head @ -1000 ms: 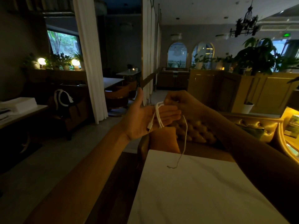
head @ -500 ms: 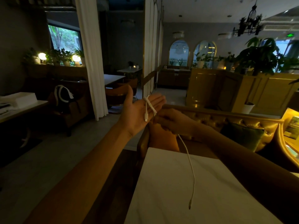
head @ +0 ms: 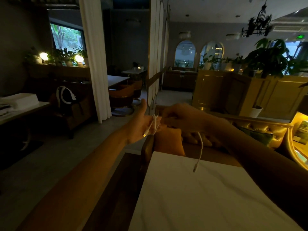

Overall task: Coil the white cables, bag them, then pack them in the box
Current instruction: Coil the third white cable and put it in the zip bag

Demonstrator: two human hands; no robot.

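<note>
1. left hand point(head: 140, 126) is spread palm up with the thumb raised; the white cable point(head: 155, 122) is looped round its straight fingers.
2. right hand point(head: 181, 117), just beside it, has curled fingers pinching the cable.
3. the cable's loose end hangs over the table point(head: 208, 202)'s far edge.

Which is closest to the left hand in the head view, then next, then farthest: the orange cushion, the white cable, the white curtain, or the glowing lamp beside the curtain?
1. white cable: wrapped around the left hand.
2. orange cushion: just below, to the right.
3. white curtain: farther back, on the left.
4. glowing lamp: far left, on the window ledge.
</note>
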